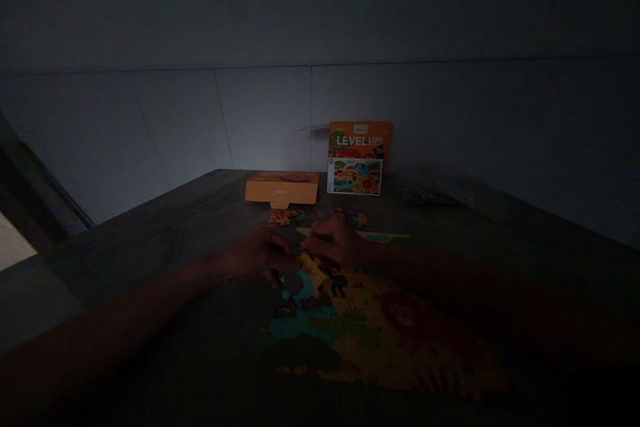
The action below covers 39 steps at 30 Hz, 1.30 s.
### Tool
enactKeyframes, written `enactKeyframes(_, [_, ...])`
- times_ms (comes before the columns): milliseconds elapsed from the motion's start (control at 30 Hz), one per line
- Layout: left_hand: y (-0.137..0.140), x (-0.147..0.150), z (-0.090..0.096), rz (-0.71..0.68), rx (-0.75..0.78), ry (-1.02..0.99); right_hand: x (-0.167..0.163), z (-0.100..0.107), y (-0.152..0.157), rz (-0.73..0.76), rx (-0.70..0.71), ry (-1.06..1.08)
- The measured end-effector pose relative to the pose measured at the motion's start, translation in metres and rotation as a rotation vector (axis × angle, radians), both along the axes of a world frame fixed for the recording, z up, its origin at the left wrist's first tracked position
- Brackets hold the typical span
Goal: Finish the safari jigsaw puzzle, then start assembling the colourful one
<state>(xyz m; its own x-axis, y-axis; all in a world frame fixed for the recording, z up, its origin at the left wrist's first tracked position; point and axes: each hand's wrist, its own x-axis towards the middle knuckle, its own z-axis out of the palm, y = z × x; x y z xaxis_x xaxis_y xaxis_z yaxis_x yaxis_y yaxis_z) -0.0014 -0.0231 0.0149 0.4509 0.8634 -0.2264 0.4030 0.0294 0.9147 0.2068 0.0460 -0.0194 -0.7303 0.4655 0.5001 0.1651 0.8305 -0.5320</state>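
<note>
The scene is very dark. In the head view a partly joined jigsaw puzzle (370,327) lies on the table, showing a red lion, yellow ground, bushes and blue water. At its far left corner my left hand (263,257) is closed on a puzzle piece (297,283) with a grey shape on blue and a yellow part; it looks slightly tilted. Close to its right, my right hand (335,240) is closed, thumb and fingers pinched together above the puzzle's far edge. What its fingertips hold is hidden in the dark.
Loose puzzle pieces (286,217) lie beyond my hands, with more pieces (354,217) to the right. Behind them are an orange box (281,191) with its flap toward me and an upright "LEVEL UP!" box (360,147). Clear plastic wrapping (445,187) lies at right, before the wall.
</note>
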Motion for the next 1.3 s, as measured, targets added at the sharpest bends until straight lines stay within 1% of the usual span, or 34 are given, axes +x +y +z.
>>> enactKeyframes(67, [0.000, 0.001, 0.000, 0.078, -0.003, -0.059, 0.002, 0.002, -0.001, 0.117, 0.041, -0.028])
enactKeyframes(100, [0.001, 0.000, 0.000, 0.107, -0.002, -0.084, 0.002, 0.004, -0.002, 0.145, 0.039, -0.036])
enactKeyframes(167, [0.001, -0.001, 0.000, 0.117, -0.005, -0.115, 0.001, 0.007, -0.005, 0.126, -0.019, -0.042])
enactKeyframes(233, [0.001, -0.004, 0.000, 0.069, -0.026, -0.118, -0.002, 0.008, -0.010, 0.071, -0.112, -0.026])
enactKeyframes(333, [-0.002, -0.005, 0.004, -0.066, -0.066, -0.061, -0.006, 0.008, -0.017, 0.020, -0.222, 0.024])
enactKeyframes(400, [-0.004, -0.004, 0.006, -0.160, -0.073, 0.009, -0.007, 0.007, -0.020, 0.032, -0.260, 0.030])
enactKeyframes(467, [-0.005, -0.003, 0.009, -0.215, -0.064, 0.088, -0.006, 0.005, -0.020, 0.093, -0.278, -0.008])
enactKeyframes(533, [-0.005, -0.002, 0.010, -0.223, -0.062, 0.132, -0.004, 0.005, -0.019, 0.171, -0.276, -0.066])
enactKeyframes(600, [-0.004, -0.003, 0.010, -0.210, -0.054, 0.134, -0.003, 0.005, -0.017, 0.213, -0.251, -0.110])
enactKeyframes(733, [-0.003, -0.007, 0.009, -0.204, -0.022, 0.132, -0.004, 0.007, -0.017, 0.190, -0.199, -0.156])
enactKeyframes(867, [0.000, -0.011, 0.007, -0.202, 0.001, 0.137, -0.006, 0.007, -0.017, 0.174, -0.194, -0.189])
enactKeyframes(967, [0.002, -0.013, 0.005, -0.228, -0.012, 0.136, -0.007, 0.005, -0.016, 0.173, -0.185, -0.199])
enactKeyframes(1133, [0.002, -0.013, 0.006, -0.267, -0.003, 0.205, -0.007, 0.005, -0.016, 0.203, -0.168, -0.195])
enactKeyframes(1300, [0.001, -0.012, 0.008, -0.268, 0.062, 0.267, -0.006, 0.007, -0.017, 0.195, -0.150, -0.211])
